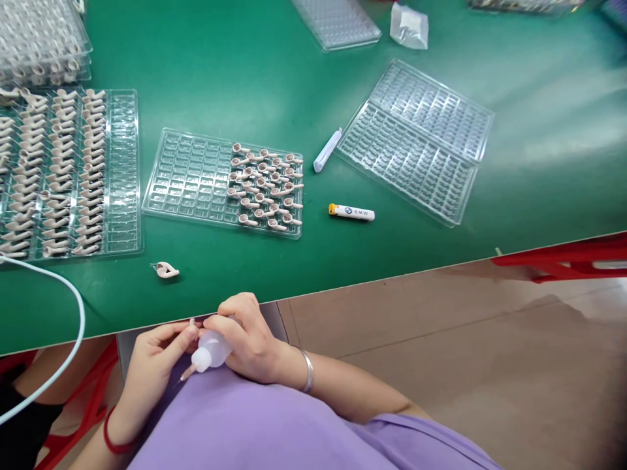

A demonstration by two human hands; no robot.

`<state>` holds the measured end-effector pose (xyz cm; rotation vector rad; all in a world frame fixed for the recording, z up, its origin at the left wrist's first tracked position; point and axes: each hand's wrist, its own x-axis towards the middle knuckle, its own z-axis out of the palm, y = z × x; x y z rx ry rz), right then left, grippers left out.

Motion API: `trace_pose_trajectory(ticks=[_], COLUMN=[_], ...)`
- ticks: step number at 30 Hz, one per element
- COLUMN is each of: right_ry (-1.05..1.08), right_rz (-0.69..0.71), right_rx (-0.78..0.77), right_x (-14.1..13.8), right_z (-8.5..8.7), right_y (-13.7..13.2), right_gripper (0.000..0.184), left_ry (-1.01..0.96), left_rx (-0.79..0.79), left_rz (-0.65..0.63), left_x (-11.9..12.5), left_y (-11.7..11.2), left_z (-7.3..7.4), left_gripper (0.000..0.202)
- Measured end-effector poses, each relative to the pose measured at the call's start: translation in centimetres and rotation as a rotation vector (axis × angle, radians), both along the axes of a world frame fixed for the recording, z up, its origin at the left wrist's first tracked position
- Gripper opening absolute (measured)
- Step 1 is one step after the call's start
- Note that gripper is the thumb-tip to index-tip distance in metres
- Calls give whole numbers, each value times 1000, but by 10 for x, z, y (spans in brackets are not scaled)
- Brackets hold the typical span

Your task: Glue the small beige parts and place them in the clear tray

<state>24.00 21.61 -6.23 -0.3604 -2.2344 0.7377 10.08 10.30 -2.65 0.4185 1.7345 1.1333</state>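
My right hand (252, 343) is wrapped round a small translucent squeeze bottle (215, 350). The bottle's thin needle tip points down and to the left, over my lap. Thumb and fingers of my left hand (154, 356) pinch a small beige piece (192, 323), probably an earbud part, mostly hidden by the fingers. Both hands are close together just off the table's front edge. Beyond them on the green table lies a single beige earbud shell (167, 269) with fine wires at one end. Farther back, a clear plastic tray (191, 176) holds several beige earbud shells in its right part.
On the left are a larger tray (122, 176) with rows of earbud shells and stacked trays (44, 39). A white cable (81, 313) loops at the left edge. To the right lie a lighter (353, 212), a white tube (327, 151), clear trays (416, 137) and a plastic bag (409, 27).
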Motion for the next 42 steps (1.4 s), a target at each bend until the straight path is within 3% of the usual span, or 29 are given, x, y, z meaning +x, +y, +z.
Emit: trace_pose_trajectory(ticks=[6,11,15,20,24,28,31,35,38,42], right_ry=[26,60,103,127,151,172,166,147,144,158], right_rz=[84,-107,-284,-373,-374,-371,-366,-368,-369,-362], right_rx=[-230,-181,-161,-168,-196,-216,-222,-218,-215,-258], right_x=[13,25,31,30,29,30,31,32,33,34], right_z=[16,30,28,20,17,17,18,19,19,16], right_y=[15,39,62,76,76,77,77,77,77,75], right_gripper=[31,33,29,23,24,25,24,24,25,25], left_ry=[495,698,983,1322,1374,1350,1324,1281,1275,1337], left_rx=[187,351,478,534,433,344,314,315,361,317], left_rz=[-176,-242,-260,-383,-500,-605,-661,-618,-534,-490], left_x=[-3,-4,-18,-46,-59,-58,-55,-56,-64,-79], left_y=[-10,1,39,114,162,185,190,185,165,118], left_z=[15,25,34,44,43,40,38,42,53,66], left_gripper=[6,11,9,14,21,23,22,19,17,16])
